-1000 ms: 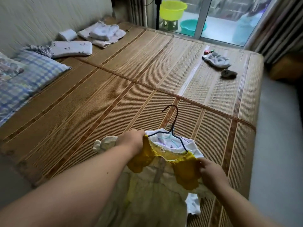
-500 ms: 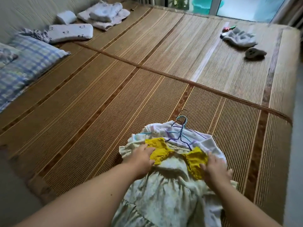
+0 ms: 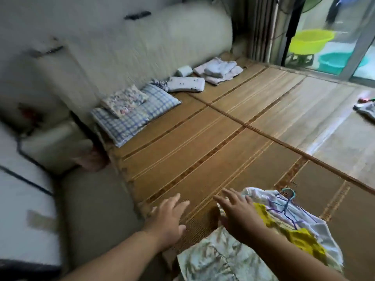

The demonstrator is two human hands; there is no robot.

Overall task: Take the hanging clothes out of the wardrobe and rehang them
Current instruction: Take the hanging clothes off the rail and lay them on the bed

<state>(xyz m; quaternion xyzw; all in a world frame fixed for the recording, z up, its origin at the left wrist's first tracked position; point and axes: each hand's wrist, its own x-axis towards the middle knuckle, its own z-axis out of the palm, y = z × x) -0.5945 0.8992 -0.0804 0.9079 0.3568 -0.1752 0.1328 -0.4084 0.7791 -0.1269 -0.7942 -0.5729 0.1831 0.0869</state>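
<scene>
A small pile of clothes [image 3: 239,258] lies on the bamboo mat [image 3: 203,151] at the bed's near edge: a pale patterned dress with yellow sleeves [image 3: 300,238] over a white garment. Several wire hangers [image 3: 288,201], blue and purple, stick out at the top of the pile. My left hand [image 3: 168,218] hovers over the mat to the left of the clothes, fingers spread, holding nothing. My right hand [image 3: 239,213] is above the pile's left edge, fingers straight and spread, also empty. No wardrobe is in view.
A checked pillow [image 3: 129,118] with a floral cushion, a small white pillow [image 3: 185,84] and folded cloths [image 3: 219,71] line the headboard. Grey cloth [image 3: 365,110] lies at the far right. Yellow and teal basins [image 3: 310,40] stand beyond the glass door. A white cabinet [image 3: 24,199] is at left.
Both hands have let go of the dress and lifted off it, moving left. The clothes now lie flat on the mat. My view has swung to the left.
</scene>
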